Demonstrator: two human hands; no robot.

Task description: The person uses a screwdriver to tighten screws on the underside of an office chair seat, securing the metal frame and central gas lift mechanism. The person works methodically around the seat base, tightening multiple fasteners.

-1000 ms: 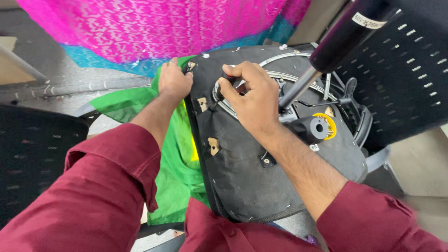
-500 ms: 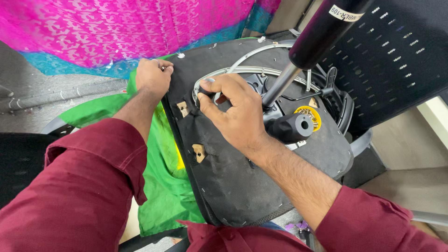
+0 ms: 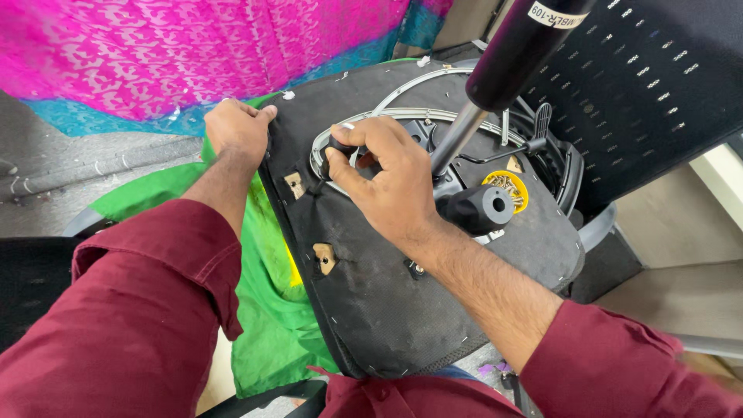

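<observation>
The left hand [image 3: 238,128] clamps its fingers over the far left edge of an upturned chair seat [image 3: 402,310], which lies on green cloth [image 3: 267,310]. At the middle, the right hand [image 3: 391,182] pinches a small black knob [image 3: 340,149] against the seat's metal mechanism [image 3: 402,116]. Further right, the gas cylinder [image 3: 511,58] is seated already, while a yellow cup of screws [image 3: 505,188] suggests fastening remains.

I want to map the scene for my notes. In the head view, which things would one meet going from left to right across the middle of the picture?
Maroon sleeve → green cloth → left hand gripping the upturned chair seat's edge → right hand on a black knob → grey gas-lift rod → yellow cup of screws → black perforated chair back.
</observation>
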